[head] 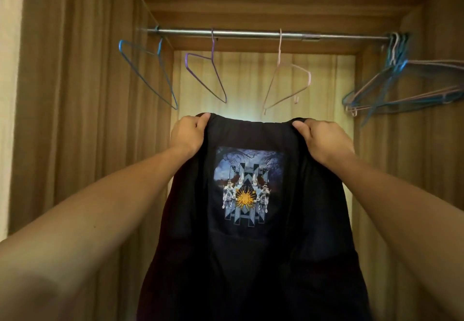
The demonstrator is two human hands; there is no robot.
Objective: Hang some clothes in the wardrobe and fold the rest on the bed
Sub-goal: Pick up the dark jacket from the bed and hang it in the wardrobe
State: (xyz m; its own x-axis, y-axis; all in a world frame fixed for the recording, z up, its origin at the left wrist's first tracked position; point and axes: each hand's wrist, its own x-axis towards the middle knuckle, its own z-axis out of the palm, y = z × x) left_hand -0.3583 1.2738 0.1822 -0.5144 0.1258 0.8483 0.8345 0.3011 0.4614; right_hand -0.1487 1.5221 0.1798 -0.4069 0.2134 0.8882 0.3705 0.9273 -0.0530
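I hold up a black T-shirt [251, 258] with a square printed picture of a sun and figures, in front of the open wardrobe. My left hand [188, 133] grips its top edge on the left. Gripping the top edge on the right is my right hand [320, 140]. The shirt hangs down between my arms and hides the wardrobe's lower part. Above it a metal rail [251, 35] carries an empty blue hanger [150, 74], an empty purple hanger [208, 74] and an empty pink hanger [286, 82].
Several more empty wire hangers [401, 87] are bunched at the rail's right end. Wooden side walls [88, 119] enclose the wardrobe, and a pale curtain-like back [251, 69] is lit behind the hangers.
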